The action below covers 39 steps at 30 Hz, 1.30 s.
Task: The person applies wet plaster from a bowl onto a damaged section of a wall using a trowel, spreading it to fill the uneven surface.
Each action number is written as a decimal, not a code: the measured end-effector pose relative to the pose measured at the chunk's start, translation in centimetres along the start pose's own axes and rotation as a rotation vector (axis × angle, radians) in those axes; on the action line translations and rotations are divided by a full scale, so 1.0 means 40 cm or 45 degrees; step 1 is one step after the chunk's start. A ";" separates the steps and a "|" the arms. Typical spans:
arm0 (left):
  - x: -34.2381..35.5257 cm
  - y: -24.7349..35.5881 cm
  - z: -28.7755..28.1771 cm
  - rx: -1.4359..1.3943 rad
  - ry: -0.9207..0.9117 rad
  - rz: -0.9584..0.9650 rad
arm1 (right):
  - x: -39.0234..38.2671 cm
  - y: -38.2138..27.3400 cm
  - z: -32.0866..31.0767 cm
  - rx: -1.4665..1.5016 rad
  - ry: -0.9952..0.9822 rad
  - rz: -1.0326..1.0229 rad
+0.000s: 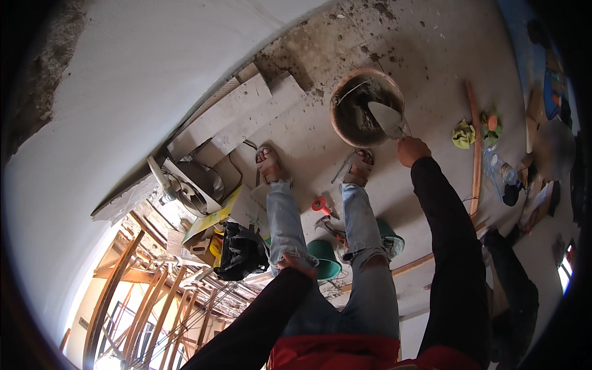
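Note:
My right hand is closed round the handle of a trowel. Its broad blade hangs over a round brown-rimmed bucket on the floor in front of my feet. Inside lies dark, wet-looking grey mix, and a thin pale curved strip, perhaps a handle, crosses the bucket's left side. My left hand rests on my left knee, its fingers spread over the torn jeans and nothing seen in it.
Pale boards lie along the white wall. A fan-like appliance, a black plastic bag, a green bucket and a hammer lie nearer. At right are a wooden strip, plastic bottles and a yellow-green cloth.

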<state>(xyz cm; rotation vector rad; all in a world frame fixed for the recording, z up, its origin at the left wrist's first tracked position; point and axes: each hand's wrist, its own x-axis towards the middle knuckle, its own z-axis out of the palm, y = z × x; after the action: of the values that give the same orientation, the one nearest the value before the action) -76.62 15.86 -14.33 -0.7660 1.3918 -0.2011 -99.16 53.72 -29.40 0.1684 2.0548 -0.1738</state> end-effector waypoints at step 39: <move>0.214 -0.535 -0.400 -0.412 0.294 1.078 | -0.915 -0.501 -0.247 2.937 0.489 -0.350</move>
<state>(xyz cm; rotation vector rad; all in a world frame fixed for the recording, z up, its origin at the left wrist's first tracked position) -83.26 -10.73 -8.38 -0.3588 1.8786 0.6256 -94.40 34.32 8.57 1.2844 1.0913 -2.6598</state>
